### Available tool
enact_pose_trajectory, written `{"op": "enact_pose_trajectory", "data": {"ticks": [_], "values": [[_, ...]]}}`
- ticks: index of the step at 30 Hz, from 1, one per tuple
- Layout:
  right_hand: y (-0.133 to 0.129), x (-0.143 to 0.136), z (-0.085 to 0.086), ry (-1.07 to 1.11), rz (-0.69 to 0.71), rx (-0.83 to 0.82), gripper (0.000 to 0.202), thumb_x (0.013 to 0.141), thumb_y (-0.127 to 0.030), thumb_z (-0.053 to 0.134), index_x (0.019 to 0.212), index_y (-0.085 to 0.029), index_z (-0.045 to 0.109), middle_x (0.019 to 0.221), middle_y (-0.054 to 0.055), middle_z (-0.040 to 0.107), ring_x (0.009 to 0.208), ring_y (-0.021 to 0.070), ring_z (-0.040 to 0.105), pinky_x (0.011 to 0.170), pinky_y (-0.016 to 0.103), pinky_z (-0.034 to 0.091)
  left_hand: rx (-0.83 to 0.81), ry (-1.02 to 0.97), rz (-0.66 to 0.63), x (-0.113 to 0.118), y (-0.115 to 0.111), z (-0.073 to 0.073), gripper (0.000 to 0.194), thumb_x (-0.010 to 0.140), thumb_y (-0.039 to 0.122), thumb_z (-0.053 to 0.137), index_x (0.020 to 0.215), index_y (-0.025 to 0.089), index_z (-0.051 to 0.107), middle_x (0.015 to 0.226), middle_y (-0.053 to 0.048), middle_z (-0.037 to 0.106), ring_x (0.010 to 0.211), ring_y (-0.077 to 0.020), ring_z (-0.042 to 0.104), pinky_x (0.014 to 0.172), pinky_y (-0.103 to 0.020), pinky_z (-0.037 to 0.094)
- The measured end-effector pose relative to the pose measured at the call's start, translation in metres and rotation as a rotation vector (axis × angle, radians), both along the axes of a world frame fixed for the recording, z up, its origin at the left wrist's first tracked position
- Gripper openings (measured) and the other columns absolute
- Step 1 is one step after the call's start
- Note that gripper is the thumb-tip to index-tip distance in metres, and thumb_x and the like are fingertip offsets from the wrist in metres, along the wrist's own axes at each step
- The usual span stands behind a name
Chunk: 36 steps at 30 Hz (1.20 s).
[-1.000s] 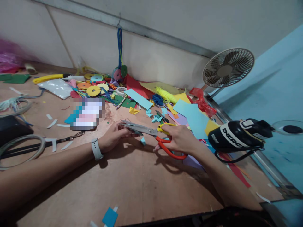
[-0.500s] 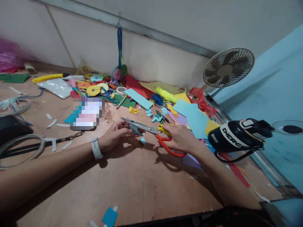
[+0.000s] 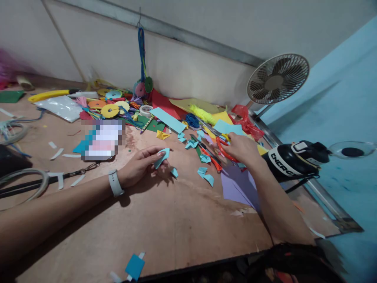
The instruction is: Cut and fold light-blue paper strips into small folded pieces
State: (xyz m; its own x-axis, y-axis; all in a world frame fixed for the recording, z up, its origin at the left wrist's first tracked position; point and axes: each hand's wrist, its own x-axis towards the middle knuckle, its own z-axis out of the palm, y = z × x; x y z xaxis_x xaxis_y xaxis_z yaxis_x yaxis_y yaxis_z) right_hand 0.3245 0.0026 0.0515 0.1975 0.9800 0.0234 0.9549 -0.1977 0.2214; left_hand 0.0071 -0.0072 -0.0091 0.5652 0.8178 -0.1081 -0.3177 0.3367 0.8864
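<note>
My left hand (image 3: pixel 149 163) pinches a small folded light-blue paper (image 3: pixel 162 158) between thumb and fingers, above the table's middle. Just right of it, a light-blue scrap (image 3: pixel 174 172) lies on the wood. Over the paper pile at the right, my right hand (image 3: pixel 238 147) is closed on the orange-and-yellow-handled scissors (image 3: pixel 223 140), their blades pointing up and left. Below that hand lie a second tool with orange and black handles (image 3: pixel 213 157), light-blue scraps (image 3: pixel 206 175) and a purple sheet (image 3: pixel 237 184).
A black bottle (image 3: pixel 290 161) lies at the right, near a fan (image 3: pixel 277 80). Coloured paper discs (image 3: pixel 110 111), cords and a tape roll (image 3: pixel 145 110) crowd the back. A blurred-out phone-like rectangle (image 3: pixel 103 140) is at the left, with a blue paper square (image 3: pixel 134 266) at the front edge.
The scissors have moved away from the left hand's paper, right and back with my right hand. My left hand has turned the paper upward. The view has shifted slightly.
</note>
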Motion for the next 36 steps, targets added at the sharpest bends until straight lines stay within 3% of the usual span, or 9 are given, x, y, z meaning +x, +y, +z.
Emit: {"op": "enact_pose_trajectory", "data": {"ticks": [6,13,15,18,20,24,29,33,36], "values": [[0.012,0.031,-0.010,-0.051,-0.101,-0.065,0.057,0.087,-0.061,0.047,0.104,-0.012,0.070,0.107,0.022,0.071,0.101,0.0347,0.067,0.069,0.034,0.043,0.045,0.108,0.070,-0.002,0.003,0.000,0.036,0.084,0.035,0.073,0.115,0.017,0.068,0.056,0.004,0.057,0.044,-0.0051,0.047,0.042,-0.014,0.033],[0.010,0.031,-0.007,-0.048,-0.037,-0.157,0.051,0.087,-0.057,0.051,0.105,-0.012,0.070,0.107,0.020,0.070,0.099,0.0336,0.065,0.068,0.034,0.042,0.001,0.127,0.052,0.001,0.003,0.009,0.033,0.081,0.032,0.075,0.107,0.014,0.073,0.057,0.003,0.053,0.046,-0.0046,0.043,0.041,-0.014,0.032],[0.003,0.016,-0.008,-0.053,0.080,0.009,0.046,0.091,-0.051,0.050,0.107,-0.011,0.068,0.108,0.021,0.068,0.101,0.0327,0.063,0.071,0.034,0.042,-0.007,0.128,0.043,0.000,0.002,0.009,0.040,0.080,0.030,0.076,0.117,0.017,0.069,0.052,0.006,0.050,0.042,-0.0043,0.039,0.039,-0.014,0.028],[-0.017,-0.029,-0.020,0.154,0.462,0.242,0.036,0.098,-0.042,0.043,0.105,-0.015,0.067,0.104,0.015,0.069,0.101,0.0266,0.061,0.077,0.033,0.043,0.002,0.158,0.022,-0.001,0.001,0.006,0.041,0.081,0.032,0.076,0.120,0.019,0.067,0.047,0.008,0.046,0.037,-0.0042,0.035,0.035,-0.015,0.022],[-0.033,-0.063,-0.035,0.342,0.725,0.201,0.035,0.097,-0.047,0.048,0.107,-0.018,0.065,0.104,0.012,0.069,0.094,0.0227,0.062,0.079,0.032,0.044,0.024,0.158,0.010,-0.001,0.001,0.003,0.036,0.080,0.034,0.076,0.111,0.018,0.071,0.049,0.006,0.049,0.038,-0.0048,0.039,0.036,-0.015,0.025],[-0.056,-0.108,-0.067,0.520,0.843,0.094,0.041,0.093,-0.055,0.053,0.099,-0.015,0.061,0.092,0.011,0.068,0.083,0.0217,0.062,0.072,0.031,0.045,0.052,0.141,-0.009,0.001,0.001,0.002,0.028,0.078,0.036,0.078,0.096,0.015,0.074,0.060,0.002,0.058,0.048,-0.0054,0.048,0.042,-0.015,0.034],[-0.051,-0.106,-0.082,0.708,0.828,0.110,0.016,0.097,-0.025,0.048,0.092,-0.016,0.060,0.090,0.010,0.067,0.084,0.0198,0.061,0.075,0.031,0.046,0.019,0.116,-0.041,0.000,0.001,0.003,0.035,0.080,0.032,0.076,0.110,0.017,0.070,0.060,0.004,0.055,0.048,-0.0056,0.044,0.043,-0.016,0.033],[-0.045,-0.102,-0.072,1.178,0.605,0.136,0.018,0.094,-0.035,0.055,0.086,-0.020,0.061,0.081,0.002,0.064,0.073,0.0142,0.058,0.068,0.028,0.046,-0.012,0.138,-0.081,-0.001,-0.001,0.003,0.063,0.072,0.016,0.080,0.130,0.024,0.058,0.073,0.004,0.062,0.058,-0.0079,0.053,0.052,-0.017,0.041],[-0.044,-0.104,-0.066,1.618,0.340,0.032,0.029,0.086,-0.050,0.063,0.084,-0.021,0.057,0.064,-0.005,0.054,0.054,0.0100,0.048,0.053,0.024,0.041,-0.063,0.129,-0.086,0.000,-0.003,0.002,0.053,0.076,0.020,0.080,0.125,0.020,0.061,0.075,0.002,0.065,0.062,-0.0083,0.056,0.057,-0.018,0.044]]}}
